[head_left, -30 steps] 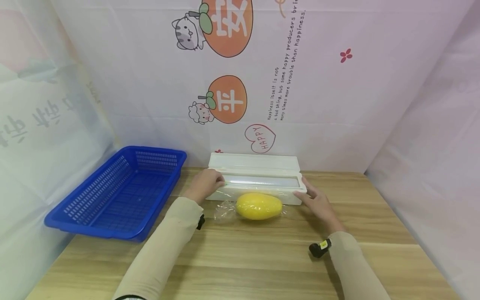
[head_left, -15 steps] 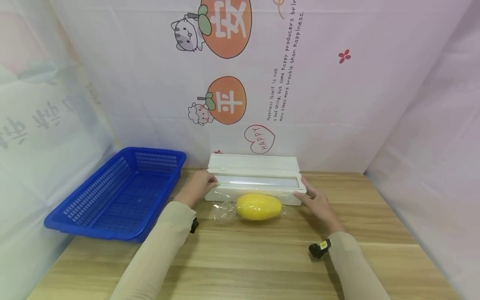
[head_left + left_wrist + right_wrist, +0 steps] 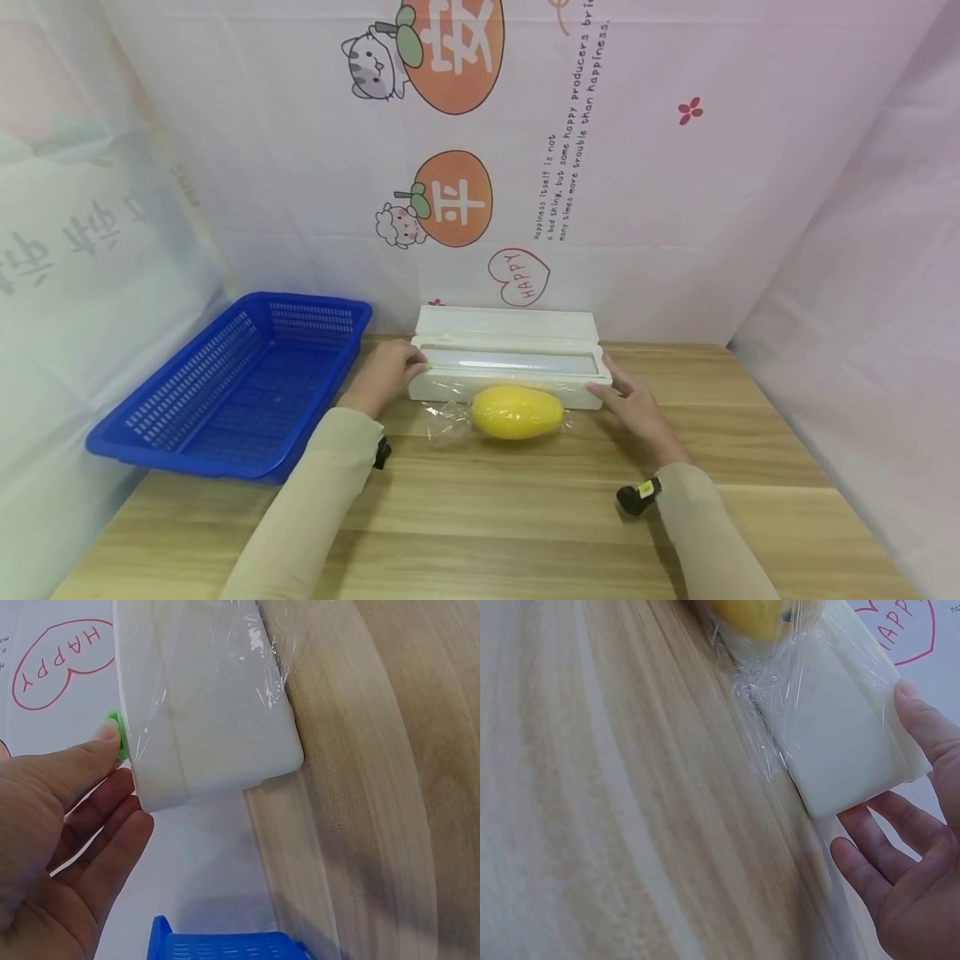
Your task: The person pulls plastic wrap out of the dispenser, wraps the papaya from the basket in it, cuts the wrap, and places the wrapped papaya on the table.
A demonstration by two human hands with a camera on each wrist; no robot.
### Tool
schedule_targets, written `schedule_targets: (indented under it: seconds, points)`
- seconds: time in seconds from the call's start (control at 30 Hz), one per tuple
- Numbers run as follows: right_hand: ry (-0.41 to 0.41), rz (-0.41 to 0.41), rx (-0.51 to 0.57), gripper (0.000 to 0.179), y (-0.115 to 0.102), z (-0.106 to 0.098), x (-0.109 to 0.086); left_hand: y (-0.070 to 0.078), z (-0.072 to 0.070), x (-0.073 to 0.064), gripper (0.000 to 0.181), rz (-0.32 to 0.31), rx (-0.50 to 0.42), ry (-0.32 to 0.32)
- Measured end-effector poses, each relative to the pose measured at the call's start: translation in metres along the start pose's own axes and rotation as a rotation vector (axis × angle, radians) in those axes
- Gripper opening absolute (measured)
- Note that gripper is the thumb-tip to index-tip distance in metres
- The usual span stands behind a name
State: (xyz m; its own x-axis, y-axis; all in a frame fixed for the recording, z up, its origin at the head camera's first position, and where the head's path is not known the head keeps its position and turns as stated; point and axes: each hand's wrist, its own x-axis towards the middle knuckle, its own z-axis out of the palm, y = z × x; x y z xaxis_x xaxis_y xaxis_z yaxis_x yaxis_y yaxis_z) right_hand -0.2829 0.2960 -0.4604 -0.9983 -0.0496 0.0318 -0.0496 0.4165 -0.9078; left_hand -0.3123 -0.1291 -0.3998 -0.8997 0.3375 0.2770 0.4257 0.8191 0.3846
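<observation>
1. Your left hand (image 3: 386, 372) is at the box's left end; the thumb presses on a green tab (image 3: 121, 744) at its top edge, the other fingers bent at the box's end. You have the tab in your grip.
2. Your right hand (image 3: 633, 407) grips the right end of the box (image 3: 495, 380): thumb on the top edge, fingers bent against the end face.
3. The white box lies lengthwise across the table (image 3: 487, 517), between your hands. Its lid (image 3: 506, 323) stands raised at the back; a shiny pale strip (image 3: 517, 362) shows in the opening.
4. The yellow fruit (image 3: 517, 413) lies on its side just in front of the box, right of the box's middle, with clear film (image 3: 447, 422) over it. Film bunches loosely to its left and runs up the box's front; you cannot tell whether it wraps the fruit fully.
5. To your left, well apart from the fruit, sits a blue basket (image 3: 187, 467).
6. Behind everything hangs a printed white cloth (image 3: 637, 192).
</observation>
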Motion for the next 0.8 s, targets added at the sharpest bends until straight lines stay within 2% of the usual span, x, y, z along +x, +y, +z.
schedule_targets:
  seconds: [0.2,0.4,0.8]
  points:
    - [-0.001,0.015,0.001,0.083,0.002,-0.001,0.001,-0.006,0.002,0.000,0.014,0.016,-0.020,0.009]
    - [-0.001,0.001,0.008,0.085,0.004,0.000,0.005,-0.012,0.004,-0.002,0.016,0.005,-0.046,0.015]
    - [0.010,0.011,0.029,0.084,0.008,0.001,0.006,-0.015,0.007,-0.006,0.017,-0.003,-0.052,0.054]
